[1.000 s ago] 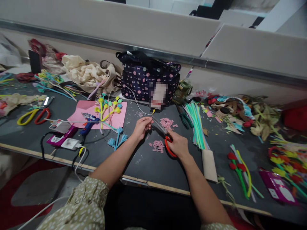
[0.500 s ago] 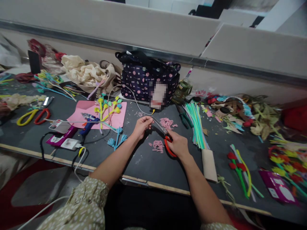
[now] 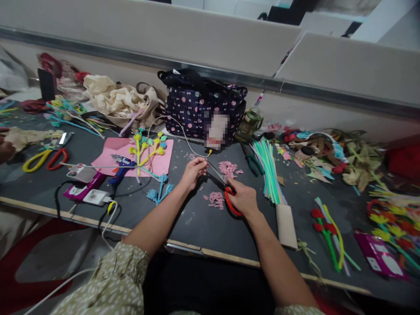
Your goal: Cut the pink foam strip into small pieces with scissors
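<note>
My right hand (image 3: 243, 197) is closed round the red handles of a pair of scissors (image 3: 226, 188), whose blades point up and left towards my left hand (image 3: 193, 171). The left hand's fingers are pinched on a small piece at the blade tips that I cannot make out. Pink paper scraps (image 3: 215, 199) lie on the dark table between my hands, and a second heap of pink scraps (image 3: 229, 168) lies just beyond the blades.
A polka-dot bag (image 3: 203, 109) stands behind my hands. To the left lie a pink sheet (image 3: 111, 158) with pipe-cleaner flowers, a blue glue gun (image 3: 120, 170), chargers and yellow-red scissors (image 3: 44, 158). Green pipe cleaners (image 3: 267, 168), a cardboard tube (image 3: 286, 225) and craft flowers lie right. Another person's hand (image 3: 5, 148) shows far left.
My hands have hardly moved; the scissors stay between them. Another person's hand has come into view at the far left edge.
</note>
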Motion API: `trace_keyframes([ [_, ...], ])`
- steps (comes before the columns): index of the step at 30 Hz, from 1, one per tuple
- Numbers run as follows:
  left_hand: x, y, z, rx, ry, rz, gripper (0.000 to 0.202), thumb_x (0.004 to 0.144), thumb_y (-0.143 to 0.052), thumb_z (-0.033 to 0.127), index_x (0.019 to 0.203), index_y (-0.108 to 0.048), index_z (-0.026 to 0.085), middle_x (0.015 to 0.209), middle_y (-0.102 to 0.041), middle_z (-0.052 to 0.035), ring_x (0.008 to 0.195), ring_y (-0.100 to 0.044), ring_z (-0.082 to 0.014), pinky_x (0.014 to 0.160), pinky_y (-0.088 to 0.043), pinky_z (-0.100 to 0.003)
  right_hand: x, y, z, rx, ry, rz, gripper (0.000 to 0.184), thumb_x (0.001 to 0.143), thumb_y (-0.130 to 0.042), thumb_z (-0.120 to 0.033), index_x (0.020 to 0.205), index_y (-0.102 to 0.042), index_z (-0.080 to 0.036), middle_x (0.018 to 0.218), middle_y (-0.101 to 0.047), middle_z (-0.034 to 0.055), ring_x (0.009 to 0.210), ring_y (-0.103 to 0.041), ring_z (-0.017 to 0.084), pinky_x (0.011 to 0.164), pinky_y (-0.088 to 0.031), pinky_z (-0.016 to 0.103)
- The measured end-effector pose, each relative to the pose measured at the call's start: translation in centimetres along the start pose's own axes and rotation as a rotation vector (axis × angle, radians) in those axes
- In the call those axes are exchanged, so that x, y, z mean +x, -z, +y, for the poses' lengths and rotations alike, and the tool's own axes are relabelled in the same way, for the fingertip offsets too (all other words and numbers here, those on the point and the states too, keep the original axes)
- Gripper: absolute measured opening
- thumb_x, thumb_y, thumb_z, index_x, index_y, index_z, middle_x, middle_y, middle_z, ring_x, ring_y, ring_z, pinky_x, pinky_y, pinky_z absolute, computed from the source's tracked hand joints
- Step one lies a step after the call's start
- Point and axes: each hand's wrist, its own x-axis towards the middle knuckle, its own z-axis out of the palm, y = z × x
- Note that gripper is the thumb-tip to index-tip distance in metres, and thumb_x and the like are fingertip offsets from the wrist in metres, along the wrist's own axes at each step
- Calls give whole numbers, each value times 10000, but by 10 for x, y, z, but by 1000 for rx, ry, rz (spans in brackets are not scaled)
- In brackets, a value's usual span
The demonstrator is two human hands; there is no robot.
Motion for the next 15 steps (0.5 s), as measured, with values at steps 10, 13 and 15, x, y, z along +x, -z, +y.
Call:
trace_keyframes([
  [10,1,2,0,8,2,-12,265,636,-781,287,777,-607,146,685,-609,3,529,-523,-63,517,-427,-181,1,4,-2,-28,-1,-41,494,799,-557,-240,1290,-600,-220,1157,-709,54,970,-686,199,732,-515,259],
  [13,0,1,1,22,5,-12,260,643,-782,292,772,-609,147,687,-610,2,531,-519,-62,521,-426,-180,1,5,-2,-46,-4,-51,490,801,-565,-253,1288,-606,-230,1146,-714,53,957,-690,201,727,-520,262],
  [15,0,1,2,28,9,-9,259,645,-783,295,769,-608,150,685,-608,3,533,-519,-63,523,-426,-181,1,5,-2,-51,-6,-54,486,802,-565,-256,1285,-610,-236,1148,-712,53,961,-690,200,732,-519,260],
])
